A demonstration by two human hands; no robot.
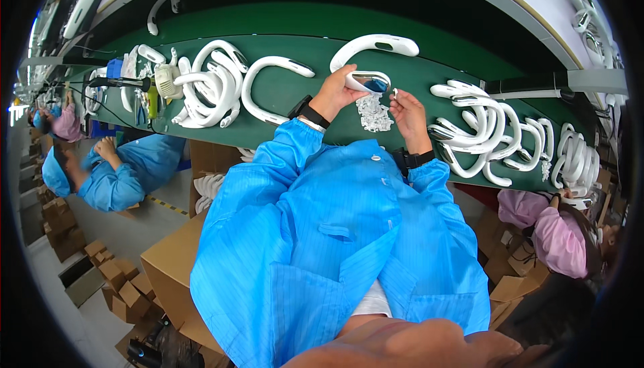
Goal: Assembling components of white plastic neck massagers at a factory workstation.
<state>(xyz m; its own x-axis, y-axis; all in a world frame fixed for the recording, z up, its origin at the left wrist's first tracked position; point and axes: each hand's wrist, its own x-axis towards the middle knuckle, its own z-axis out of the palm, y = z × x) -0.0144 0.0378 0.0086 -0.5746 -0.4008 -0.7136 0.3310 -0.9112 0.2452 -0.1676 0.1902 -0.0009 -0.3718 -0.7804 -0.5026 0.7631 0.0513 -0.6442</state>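
Note:
My left hand (pixel 335 93) is closed around one end of a white U-shaped neckband device (pixel 365 44). That end has a glossy dark-blue oval panel, turned toward my right hand. The device's far arm curves away over the bench, with a dark inset along it. Between the thumb and fingertips of my right hand (pixel 410 116) is a small white part (pixel 395 91), close beside the oval panel; whether it touches the panel I cannot tell. Just below the device, a pile of small white parts (pixel 374 114) lies on the bench between my hands.
The green bench (pixel 288 86) carries tangled white neckbands (pixel 213 89) at left and another heap (pixel 486 126) at right. A single neckband (pixel 251 89) lies nearer. Tools and a lime-green bottle-like item (pixel 153 101) sit far left. Co-workers sit on both sides; cardboard boxes (pixel 174 254) stand behind.

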